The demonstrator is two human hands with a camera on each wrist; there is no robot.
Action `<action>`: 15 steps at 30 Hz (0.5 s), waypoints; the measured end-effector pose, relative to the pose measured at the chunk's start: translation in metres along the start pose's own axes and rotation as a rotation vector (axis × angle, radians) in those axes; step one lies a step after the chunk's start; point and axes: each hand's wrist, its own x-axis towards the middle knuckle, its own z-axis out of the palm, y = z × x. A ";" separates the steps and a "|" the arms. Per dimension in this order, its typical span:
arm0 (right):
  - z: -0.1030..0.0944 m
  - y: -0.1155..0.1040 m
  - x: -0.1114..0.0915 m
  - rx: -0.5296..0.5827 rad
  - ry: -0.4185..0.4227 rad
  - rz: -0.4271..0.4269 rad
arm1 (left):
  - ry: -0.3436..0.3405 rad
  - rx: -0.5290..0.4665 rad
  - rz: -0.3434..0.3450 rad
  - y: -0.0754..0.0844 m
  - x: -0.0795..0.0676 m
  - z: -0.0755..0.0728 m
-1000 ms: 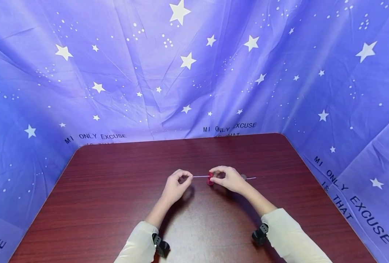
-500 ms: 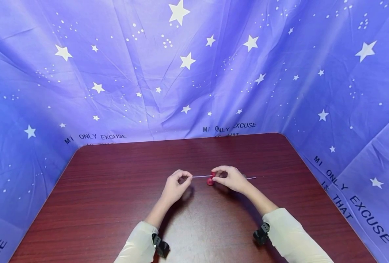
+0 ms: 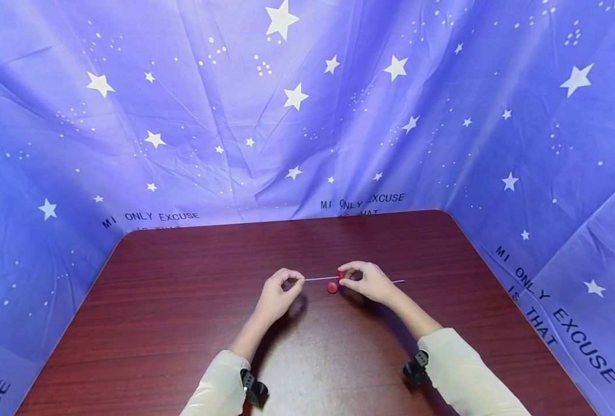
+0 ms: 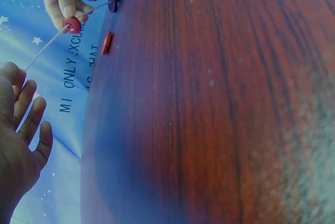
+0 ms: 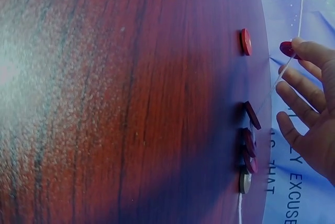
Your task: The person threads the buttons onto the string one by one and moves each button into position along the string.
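Observation:
My left hand [image 3: 278,293] pinches a pale string [image 3: 320,279] between thumb and index finger, and the string runs taut across to my right hand [image 3: 365,282]. There, thumb and fingertips pinch a red button [image 4: 71,24] with the string passing through it. Past that hand the string slopes down to the table, where several more buttons are strung on it: dark red ones, such as the first button [image 5: 252,115], and a grey button [image 5: 245,181] farthest along. A loose red button [image 3: 332,287] lies flat on the tabletop, just left of and below the right fingertips.
The dark red wood-grain table [image 3: 182,323] has a purple cloth with white stars [image 3: 224,115] hanging around its back and sides. Each sleeve cuff bears a small black camera; the left camera [image 3: 255,388] hangs close over the table. The string's tail [image 3: 399,281] trails right.
My right hand has slid a little to the right along the string with the pinched red button. The loose button now shows uncovered. The left hand has stayed put.

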 end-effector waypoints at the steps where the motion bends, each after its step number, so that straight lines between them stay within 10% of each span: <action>1: 0.000 0.001 0.000 0.001 -0.002 -0.001 | 0.001 0.003 0.001 0.000 0.000 0.000; 15: -0.003 0.009 -0.002 -0.018 -0.015 -0.032 | 0.013 -0.044 -0.004 -0.002 -0.002 0.002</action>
